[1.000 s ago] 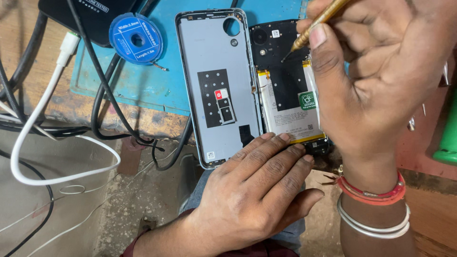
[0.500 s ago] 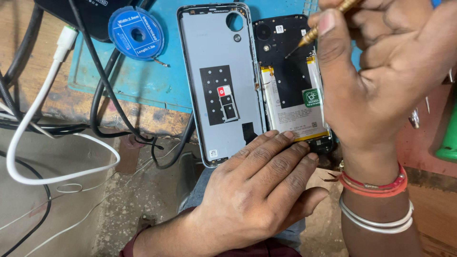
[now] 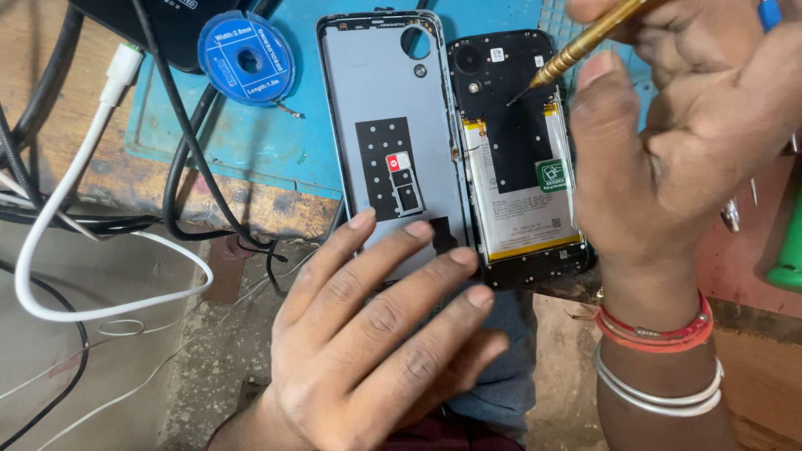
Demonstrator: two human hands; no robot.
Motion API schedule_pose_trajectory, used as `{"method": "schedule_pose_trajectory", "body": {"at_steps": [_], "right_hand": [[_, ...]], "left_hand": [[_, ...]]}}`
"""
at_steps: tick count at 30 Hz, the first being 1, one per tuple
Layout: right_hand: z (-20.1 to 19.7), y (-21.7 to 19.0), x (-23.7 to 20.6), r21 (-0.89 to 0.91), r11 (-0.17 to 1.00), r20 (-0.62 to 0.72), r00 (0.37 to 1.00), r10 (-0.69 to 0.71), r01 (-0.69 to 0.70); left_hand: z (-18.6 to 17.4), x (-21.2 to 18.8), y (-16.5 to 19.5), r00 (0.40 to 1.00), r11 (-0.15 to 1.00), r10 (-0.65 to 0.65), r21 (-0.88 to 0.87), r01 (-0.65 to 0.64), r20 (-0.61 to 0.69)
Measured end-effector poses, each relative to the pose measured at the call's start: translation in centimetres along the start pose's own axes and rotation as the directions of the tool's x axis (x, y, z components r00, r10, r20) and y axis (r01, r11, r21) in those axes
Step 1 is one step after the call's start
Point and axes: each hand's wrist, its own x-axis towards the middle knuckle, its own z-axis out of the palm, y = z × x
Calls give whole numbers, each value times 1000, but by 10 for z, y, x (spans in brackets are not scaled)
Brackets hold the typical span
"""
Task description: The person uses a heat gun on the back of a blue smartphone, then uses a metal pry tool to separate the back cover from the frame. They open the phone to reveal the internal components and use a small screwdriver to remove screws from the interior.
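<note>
An opened phone lies face down on a blue mat, its black inner frame and pale battery exposed. Its grey back cover lies inside-up just left of it. My right hand grips a brass-coloured screwdriver, whose tip touches the upper black part of the phone. My left hand lies flat with its fingers spread. Its fingertips rest on the lower end of the back cover and reach the phone's bottom left corner.
A blue spool of wick sits on the mat at upper left beside a black device. A white cable and black cables loop over the worn wooden bench edge. A green tool handle shows at the right.
The view has shifted slightly. My right hand has moved the screwdriver tip a little along the upper part of the phone. My left hand keeps pressing in the same place.
</note>
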Motion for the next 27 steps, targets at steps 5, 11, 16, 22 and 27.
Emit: {"method": "schedule_pose_trajectory", "body": {"at_steps": [5,11,16,22,27], "right_hand": [[-1,0,-1,-2,1000,-1,1000,-1,1],[-2,0,-2,-3,1000,-5,1000,-2,2],[-3,1,-4,1,1000,-8,1000,-1,1],[-4,-1,-5,-6,1000,-10,1000,3,-3],[-8,-2,-6,-9,1000,-14,1000,11,-11]], "left_hand": [[21,-5,12,997,990,46,133,-54,69],[38,-6,17,984,978,-2,203,-35,176],[36,-1,16,974,968,42,232,-94,221],[29,-1,5,958,973,127,153,-170,257],[24,-5,-4,936,988,142,8,-153,322]]}}
